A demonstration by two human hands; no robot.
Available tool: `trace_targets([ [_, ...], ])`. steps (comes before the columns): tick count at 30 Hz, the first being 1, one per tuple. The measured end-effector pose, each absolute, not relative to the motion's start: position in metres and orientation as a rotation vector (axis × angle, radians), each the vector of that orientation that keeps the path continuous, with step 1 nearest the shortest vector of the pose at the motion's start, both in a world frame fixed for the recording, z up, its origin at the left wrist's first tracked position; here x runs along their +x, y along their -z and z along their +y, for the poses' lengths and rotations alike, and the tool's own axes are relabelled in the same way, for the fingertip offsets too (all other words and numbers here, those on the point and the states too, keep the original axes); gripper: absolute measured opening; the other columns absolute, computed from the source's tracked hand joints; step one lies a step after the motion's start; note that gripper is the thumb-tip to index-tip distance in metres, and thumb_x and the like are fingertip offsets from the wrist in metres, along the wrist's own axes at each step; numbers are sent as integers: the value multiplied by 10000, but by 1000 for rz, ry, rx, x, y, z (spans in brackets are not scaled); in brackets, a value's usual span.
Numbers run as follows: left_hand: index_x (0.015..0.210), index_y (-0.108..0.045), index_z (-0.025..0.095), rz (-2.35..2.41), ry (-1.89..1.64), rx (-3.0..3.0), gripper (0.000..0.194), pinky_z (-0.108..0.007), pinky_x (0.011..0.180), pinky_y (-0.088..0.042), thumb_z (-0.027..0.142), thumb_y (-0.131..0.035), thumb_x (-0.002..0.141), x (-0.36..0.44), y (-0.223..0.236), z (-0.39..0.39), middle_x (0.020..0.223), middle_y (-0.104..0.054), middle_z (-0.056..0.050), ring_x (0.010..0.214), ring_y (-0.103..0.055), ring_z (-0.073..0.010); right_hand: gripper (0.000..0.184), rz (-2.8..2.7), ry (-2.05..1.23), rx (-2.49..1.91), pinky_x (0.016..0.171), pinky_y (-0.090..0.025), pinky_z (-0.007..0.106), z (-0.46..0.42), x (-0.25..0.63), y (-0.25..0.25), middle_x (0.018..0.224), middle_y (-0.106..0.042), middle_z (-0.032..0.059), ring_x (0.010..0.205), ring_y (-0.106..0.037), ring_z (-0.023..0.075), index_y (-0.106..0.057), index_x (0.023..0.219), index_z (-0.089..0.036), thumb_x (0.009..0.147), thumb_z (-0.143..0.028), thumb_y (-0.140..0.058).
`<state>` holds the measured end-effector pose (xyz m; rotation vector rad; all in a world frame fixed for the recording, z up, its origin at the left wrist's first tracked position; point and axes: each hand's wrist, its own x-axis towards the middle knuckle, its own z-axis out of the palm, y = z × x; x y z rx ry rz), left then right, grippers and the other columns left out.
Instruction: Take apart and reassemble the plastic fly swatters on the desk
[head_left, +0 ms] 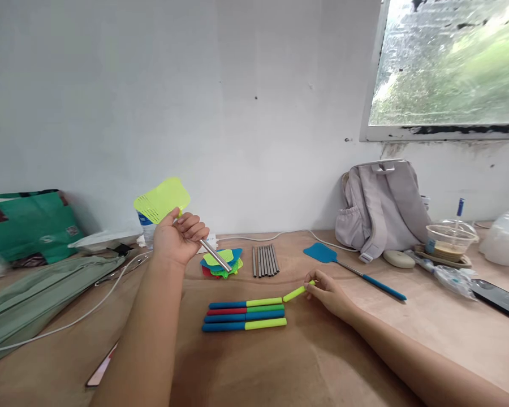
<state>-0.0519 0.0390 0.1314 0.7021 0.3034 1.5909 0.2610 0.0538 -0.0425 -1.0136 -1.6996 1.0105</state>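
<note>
My left hand [182,233] is closed around a fly swatter, its yellow-green head [163,199] raised and its bare metal rod [215,254] pointing down to the right. Between the fingertips of my right hand [324,291] is a yellow-green handle grip [294,293], just above the table. Left of it lie stacked rows of coloured handle grips [246,316] in blue, red, green and yellow-green. Behind them sit a pile of loose swatter heads [223,261] and several metal rods [266,261]. A whole blue fly swatter [354,270] lies beyond my right hand.
At the back right stands a grey backpack [379,203], with a plastic cup [449,240] and a black phone [500,299] nearer the edge. On the left are a green bag [29,226], grey-green cloth [51,294], a white cable [97,305] and a water bottle [147,233].
</note>
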Motion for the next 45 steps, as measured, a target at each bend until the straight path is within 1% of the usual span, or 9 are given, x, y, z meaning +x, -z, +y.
trace_targets([
  [7,519,-224,196,322,-1571,773,326,-198,331,-240,238,-294,835,-47,-134,34,403,-213,68,320,-183,-67,87,-2061,-772,-1100,487,-305,225,58,274,44,625,-472,-39,514,-386,90,-489,774,-188,760,-272,-506],
  [15,517,-254,192,368,-1535,753,306,-190,324,-240,211,-306,818,-38,-134,35,412,-211,69,317,-196,-65,45,-2160,-634,-1184,513,-327,226,53,271,41,654,-516,-19,574,-432,111,-514,774,-188,731,-202,-518],
  [23,521,-275,190,394,-1492,734,279,-191,320,-241,199,-333,794,-33,-133,34,421,-219,67,321,-203,-64,56,-2158,-635,-1123,547,-353,243,54,272,44,701,-535,-6,615,-458,123,-520,783,-199,774,-239,-482],
  [28,584,-377,168,569,-1427,839,197,-197,341,-268,177,-300,765,-27,-133,36,453,-268,59,339,-242,-66,116,-1932,-644,-1057,569,-374,263,51,267,41,758,-505,3,626,-455,122,-480,866,-204,761,-249,-497],
  [33,627,-395,165,858,-1410,1086,157,-188,367,-278,140,-366,779,-9,-129,35,539,-396,41,357,-287,-44,201,-1538,-880,-862,598,-383,265,42,230,-1,799,-471,0,652,-453,114,-468,866,-207,703,-281,-558],
  [36,669,-465,144,907,-1369,1219,119,-189,392,-302,166,-445,784,3,-126,31,636,-455,22,379,-330,-26,284,-1327,-1132,-786,525,-347,237,34,198,-51,845,-490,7,596,-432,87,-490,905,-195,650,-244,-604],
  [38,707,-518,122,879,-1329,1270,100,-187,410,-312,183,-484,778,10,-124,29,650,-455,15,398,-350,-22,327,-1197,-1292,-722,488,-323,226,29,180,-83,855,-496,15,579,-425,79,-504,904,-181,611,-226,-642],
  [40,738,-544,112,812,-1277,1309,111,-178,420,-310,211,-510,773,17,-121,28,629,-444,19,415,-356,-23,286,-1130,-1406,-660,469,-307,215,26,169,-106,788,-483,10,597,-437,84,-521,817,-168,592,-256,-675],
  [45,686,-491,140,661,-1051,1352,191,-148,391,-239,304,-511,782,36,-112,26,547,-366,58,389,-270,-13,313,-1173,-1423,-693,401,-216,198,32,167,-113,663,-476,-16,497,-395,62,-491,689,-172,630,-438,-644],
])
